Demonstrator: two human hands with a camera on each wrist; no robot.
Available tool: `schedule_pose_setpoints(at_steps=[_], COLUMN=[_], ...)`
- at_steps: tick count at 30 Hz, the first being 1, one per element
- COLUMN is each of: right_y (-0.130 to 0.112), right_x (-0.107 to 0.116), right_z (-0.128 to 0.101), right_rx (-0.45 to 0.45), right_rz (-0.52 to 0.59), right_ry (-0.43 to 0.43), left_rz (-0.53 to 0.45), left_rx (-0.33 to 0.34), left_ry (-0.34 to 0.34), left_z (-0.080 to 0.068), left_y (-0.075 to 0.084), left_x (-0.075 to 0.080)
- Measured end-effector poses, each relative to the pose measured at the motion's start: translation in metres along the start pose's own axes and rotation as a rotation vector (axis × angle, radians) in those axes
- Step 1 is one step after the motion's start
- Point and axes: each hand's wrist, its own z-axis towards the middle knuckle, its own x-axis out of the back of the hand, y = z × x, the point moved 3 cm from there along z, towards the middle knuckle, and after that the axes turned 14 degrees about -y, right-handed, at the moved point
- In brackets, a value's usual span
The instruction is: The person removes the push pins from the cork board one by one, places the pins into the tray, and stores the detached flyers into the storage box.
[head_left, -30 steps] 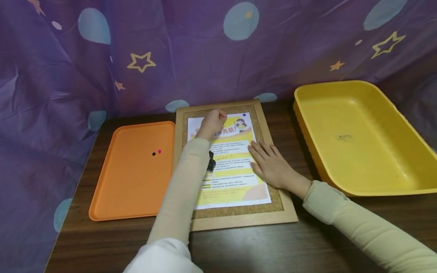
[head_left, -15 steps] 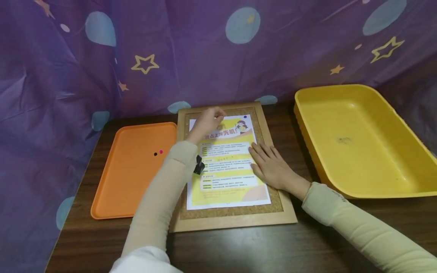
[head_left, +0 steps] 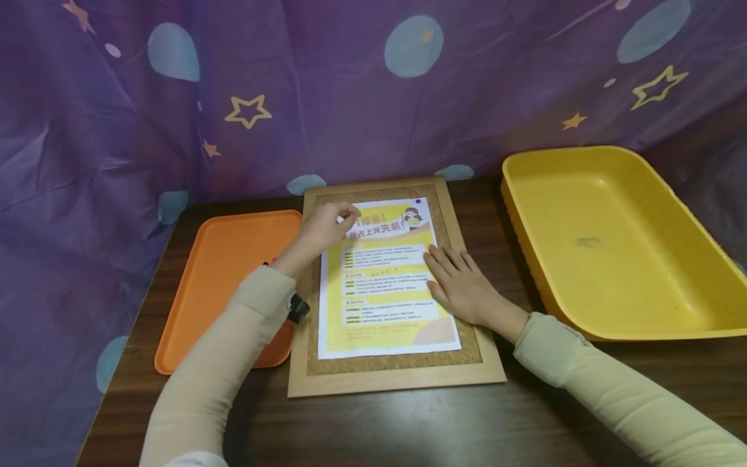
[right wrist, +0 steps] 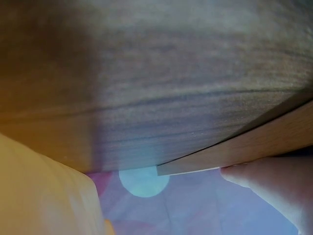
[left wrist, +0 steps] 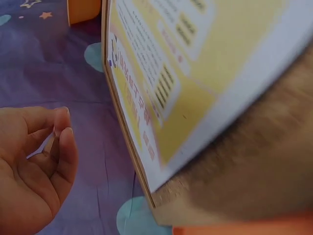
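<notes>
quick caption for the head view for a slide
Right hand flat on a flyer on a cork board; left hand pinches at its top-left corner, beside an orange tray.

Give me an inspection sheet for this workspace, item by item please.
Surface: dark wooden table.
Job's things: printed flyer lying on a framed cork board; one purple pin at its top right corner.
Clutter: orange tray left of the board, yellow bin to the right.
Hands: left hand at the flyer's top left corner, fingertips pinched; right hand flat on the flyer's right edge.
Cables: nothing seen.
Surroundings: purple starred cloth behind.
</notes>
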Motion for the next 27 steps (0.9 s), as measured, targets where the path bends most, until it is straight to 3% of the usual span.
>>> schedule_pose_setpoints(at_steps=[9,18,27], right_y=[0.0,0.003,0.001], right_x=[-0.002,-0.002,-0.001], right_z=[0.001,0.002,0.003], right_rx=[-0.006,-0.01,-0.005], right_rz=[-0.004,-0.01,-0.003], right_ry=[0.006,0.011,0.006], left_rz=[-0.085,-0.099,-0.089], left_rx=[0.019,0.077,0.103], left_ry=[0.007,0.062,0.11], left_z=[-0.035,-0.052,-0.063], left_y=[-0.034,-0.079,-0.106], left_x=[0.001,0.009,0.014])
